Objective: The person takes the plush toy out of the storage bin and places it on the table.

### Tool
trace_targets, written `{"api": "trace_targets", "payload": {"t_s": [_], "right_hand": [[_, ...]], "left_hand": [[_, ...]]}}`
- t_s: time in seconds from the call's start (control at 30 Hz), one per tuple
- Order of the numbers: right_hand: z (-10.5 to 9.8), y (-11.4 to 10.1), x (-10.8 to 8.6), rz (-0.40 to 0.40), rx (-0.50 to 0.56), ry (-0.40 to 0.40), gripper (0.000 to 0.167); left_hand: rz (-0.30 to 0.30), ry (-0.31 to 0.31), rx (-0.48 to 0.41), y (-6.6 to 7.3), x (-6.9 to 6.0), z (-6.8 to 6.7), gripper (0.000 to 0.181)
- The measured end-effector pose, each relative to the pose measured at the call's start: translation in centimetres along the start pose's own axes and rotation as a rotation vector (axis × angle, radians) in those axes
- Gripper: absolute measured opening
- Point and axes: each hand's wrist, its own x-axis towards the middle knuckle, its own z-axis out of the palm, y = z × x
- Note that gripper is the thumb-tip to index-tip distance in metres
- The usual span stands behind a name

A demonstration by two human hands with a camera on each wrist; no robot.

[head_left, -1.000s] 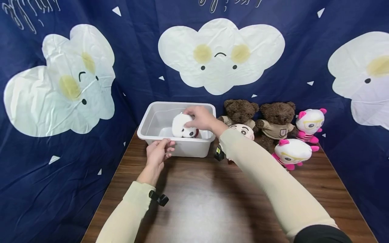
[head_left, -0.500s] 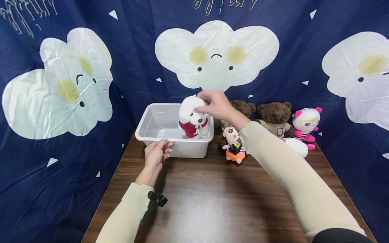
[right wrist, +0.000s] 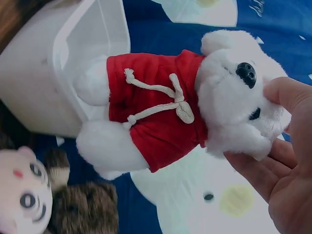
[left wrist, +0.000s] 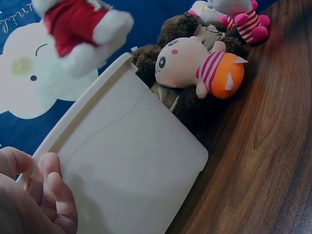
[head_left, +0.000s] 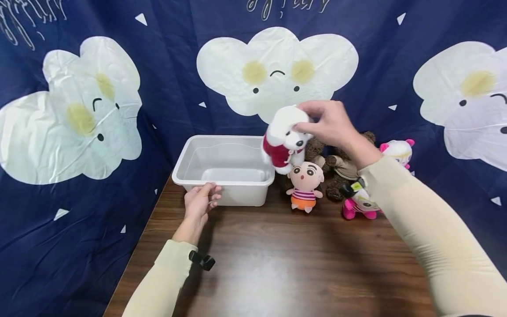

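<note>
A white plush dog [head_left: 279, 152] in a red drawstring top hangs from my right hand [head_left: 330, 123], which grips it by the head. In the right wrist view the plush dog [right wrist: 156, 102] shows its black nose and white cord, with thumb and fingers around its head. It is raised above the right end of a light grey plastic bin [head_left: 222, 194]. My left hand [head_left: 200, 202] pinches the bin's front rim, thumb on top and fingers below, as the left wrist view of the hand [left wrist: 46, 195] also shows. The bin's visible inside holds nothing.
Right of the bin stands a plush boy doll [head_left: 304, 185] in striped top and orange shorts. Brown teddy bears [head_left: 344, 167] and pink-and-white plush toys [head_left: 397, 152] sit behind and beside it, partly hidden by my right arm. A blue cloud-print curtain [head_left: 170, 88] surrounds the wooden table [head_left: 253, 255].
My right hand has lifted the plush dog out of the bin and carried it up and right. My left hand keeps its hold on the rim.
</note>
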Motion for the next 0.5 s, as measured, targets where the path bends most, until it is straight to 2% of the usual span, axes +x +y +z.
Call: {"api": "trace_targets", "payload": {"t_s": [0.23, 0.5], "right_hand": [[-4.7, 2.8, -3.9, 0.141, -0.04, 0.123, 0.034], [-9.4, 6.5, -8.6, 0.233, -0.09, 0.245, 0.035]], "left_hand": [[-0.012, -0.008, 0.017, -0.1, -0.1, 0.1, 0.021], [-0.004, -0.002, 0.013, 0.1, 0.1, -0.1, 0.021]]}}
